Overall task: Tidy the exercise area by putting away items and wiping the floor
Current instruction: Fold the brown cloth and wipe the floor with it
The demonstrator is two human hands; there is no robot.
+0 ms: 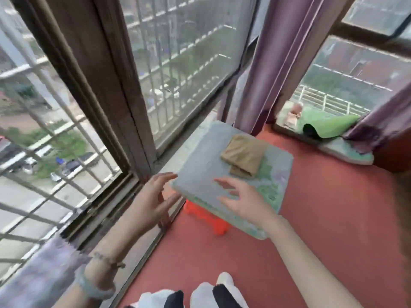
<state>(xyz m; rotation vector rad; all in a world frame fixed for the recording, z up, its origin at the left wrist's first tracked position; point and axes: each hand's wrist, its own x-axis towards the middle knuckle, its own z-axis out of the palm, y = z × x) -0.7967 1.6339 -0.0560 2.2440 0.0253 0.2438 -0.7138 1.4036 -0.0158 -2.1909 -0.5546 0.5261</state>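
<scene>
Cushion (200,165) laid on orange stool (206,216) on red floor (311,218), folded tan cloth (244,153) set toward its far right edge, left grip (153,196) spread just beside its near left corner, right grip (242,201) spread over its near edge

We see a matte red floor (322,218) in daylight. A dark brown wooden window frame (93,70) is on our left, with a pale metal security grille (20,70) outside the glass and parked cars (73,165) on the street below. Mauve fabric curtains (278,52) hang in the corner beside a second glass window (355,70).
</scene>
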